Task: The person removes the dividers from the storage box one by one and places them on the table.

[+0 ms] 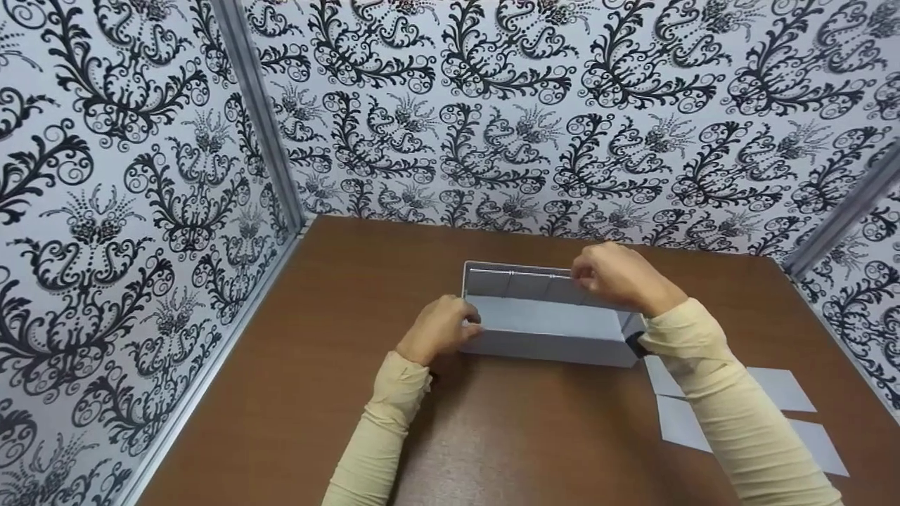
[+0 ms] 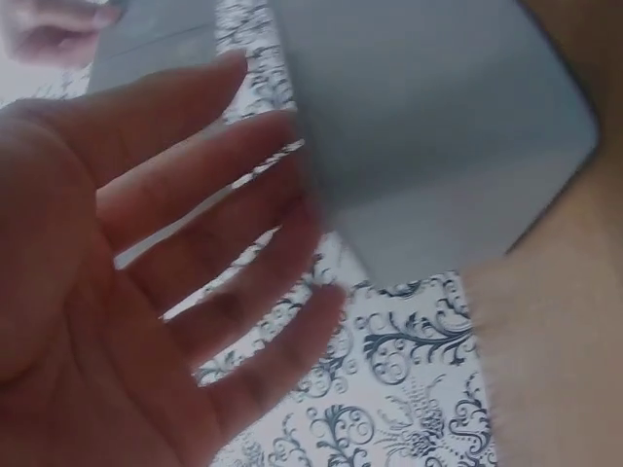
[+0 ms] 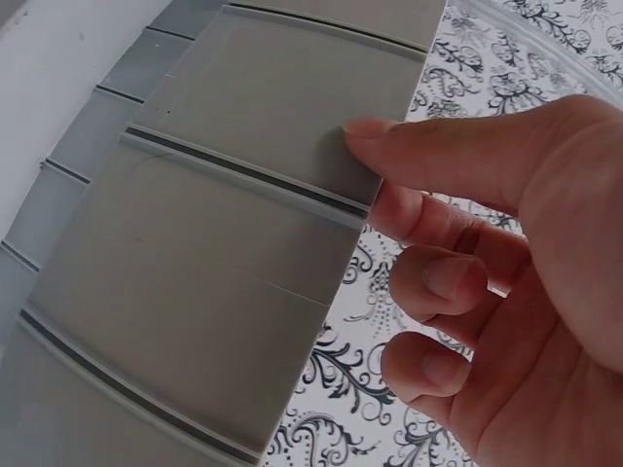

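On brown wood-grain table: grooved grey box; left hand flat-fingered, right hand pinching rim.

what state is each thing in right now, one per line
grey plastic grooved organiser box: open-topped, on the brown table, held at both ends
left hand: fingers straight, pressed on the box's left end
right hand: pinching the box's back wall
grey flat divider cards: lying loose on the table
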Motion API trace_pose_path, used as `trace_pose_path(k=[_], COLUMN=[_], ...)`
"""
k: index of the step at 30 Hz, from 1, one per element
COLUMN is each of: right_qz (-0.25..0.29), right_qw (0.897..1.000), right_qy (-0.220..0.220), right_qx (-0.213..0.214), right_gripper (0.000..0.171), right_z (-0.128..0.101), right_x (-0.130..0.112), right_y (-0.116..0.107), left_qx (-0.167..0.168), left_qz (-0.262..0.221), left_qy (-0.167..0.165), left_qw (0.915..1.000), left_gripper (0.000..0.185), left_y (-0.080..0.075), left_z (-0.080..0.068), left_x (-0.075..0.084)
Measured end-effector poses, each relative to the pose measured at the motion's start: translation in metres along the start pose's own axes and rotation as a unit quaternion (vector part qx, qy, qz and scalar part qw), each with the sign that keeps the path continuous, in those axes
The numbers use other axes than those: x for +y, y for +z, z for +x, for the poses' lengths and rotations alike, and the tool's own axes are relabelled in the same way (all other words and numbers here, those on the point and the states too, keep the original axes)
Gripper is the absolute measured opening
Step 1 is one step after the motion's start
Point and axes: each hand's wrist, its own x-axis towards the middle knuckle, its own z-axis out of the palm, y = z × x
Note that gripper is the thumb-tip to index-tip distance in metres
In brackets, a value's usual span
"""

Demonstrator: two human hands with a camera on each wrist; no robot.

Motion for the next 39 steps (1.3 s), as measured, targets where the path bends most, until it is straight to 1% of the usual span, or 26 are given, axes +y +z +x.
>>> trace_pose_path(k=[3, 7, 12, 15, 19, 23, 29, 32, 39], right_qz=[-0.002, -0.004, -0.013, -0.015, -0.017, -0.020, -0.037, -0.040, -0.057], right_qw=[1.000, 0.999, 0.997, 0.995, 0.993, 0.991, 0.985, 0.984, 0.980], right_qy=[-0.001, -0.020, -0.053, -0.071, -0.091, -0.111, -0.143, -0.148, -0.148], right_qx=[0.012, 0.031, 0.049, 0.062, 0.075, 0.076, 0.087, 0.092, 0.120], right_gripper=[0.014, 0.014, 0.012, 0.012, 0.014, 0.013, 0.015, 0.015, 0.017], right_z=[-0.007, -0.017, -0.031, -0.039, -0.046, -0.050, -0.057, -0.061, -0.070], right_x=[-0.005, -0.011, -0.019, -0.024, -0.029, -0.033, -0.037, -0.040, -0.039], right_y=[0.000, 0.001, 0.004, 0.008, 0.015, 0.026, 0.053, 0.066, 0.090], left_qx=[-0.009, 0.000, 0.020, 0.024, 0.032, 0.031, 0.016, 0.011, 0.006], left_qz=[-0.021, -0.031, -0.024, -0.016, -0.020, -0.021, -0.013, -0.012, -0.016], left_qy=[-0.016, -0.026, -0.029, -0.038, -0.054, -0.059, -0.061, -0.065, -0.079], left_qw=[0.9996, 0.9992, 0.9991, 0.9988, 0.9979, 0.9976, 0.9980, 0.9977, 0.9967], left_gripper=[0.012, 0.010, 0.010, 0.011, 0.010, 0.009, 0.008, 0.008, 0.008], left_y=[-0.007, -0.011, -0.012, -0.014, -0.016, -0.017, -0.014, -0.012, -0.010], left_z=[-0.004, -0.008, -0.010, -0.012, -0.013, -0.014, -0.016, -0.017, -0.019], left_x=[-0.005, -0.012, -0.017, -0.019, -0.022, -0.026, -0.031, -0.033, -0.033])
